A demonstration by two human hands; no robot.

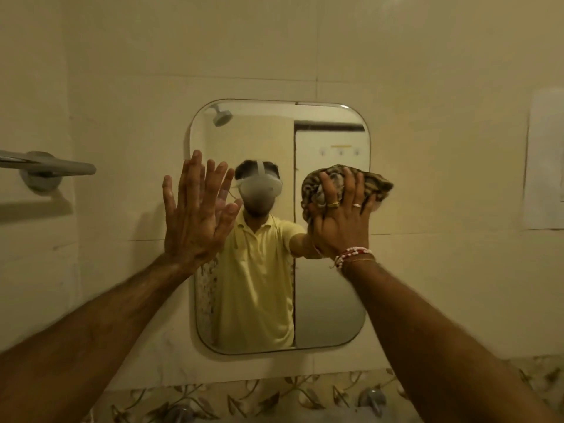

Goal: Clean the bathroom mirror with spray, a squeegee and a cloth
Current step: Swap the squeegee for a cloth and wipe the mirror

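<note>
A rounded rectangular mirror (329, 303) hangs on the beige tiled wall straight ahead. My left hand (195, 215) lies flat against its left edge, fingers spread and pointing up, holding nothing. My right hand (341, 221) presses a bunched brown striped cloth (375, 181) onto the glass at the mirror's right edge, about mid-height. Rings and a red-and-white beaded wristband show on that hand. The glass reflects a person in a yellow shirt and a shower head. No spray bottle or squeegee is in sight.
A metal towel bar (48, 166) sticks out of the wall at the left. A sheet of paper (546, 160) is stuck to the wall at the right. Below the mirror runs a leaf-patterned tile border (274, 395) with two tap handles (370, 398) at the bottom edge.
</note>
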